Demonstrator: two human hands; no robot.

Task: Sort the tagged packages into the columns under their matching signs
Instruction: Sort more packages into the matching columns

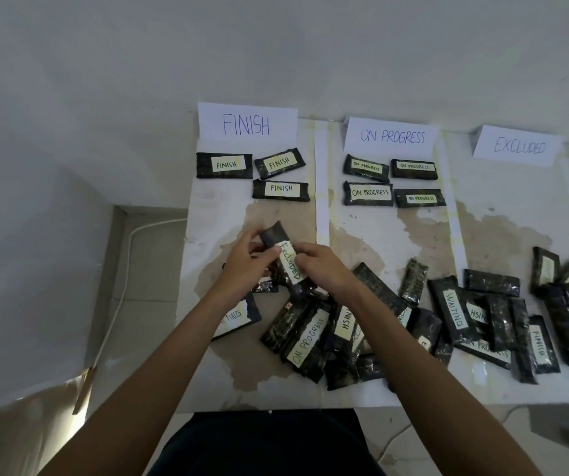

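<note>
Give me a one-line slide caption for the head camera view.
Left hand and right hand hold an EXCLUDED package above the pile; three lie under FINISH, four under ON PROGRESS.

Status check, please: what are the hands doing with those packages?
Left hand and right hand grip one package tagged EXCLUDED. Held above the pile. Way to the EXCLUDED sign looks open.

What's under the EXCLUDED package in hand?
The left hand and right hand hold the EXCLUDED package. Dark packages show beneath it. Their tags are covered by the hands and the package.
</note>
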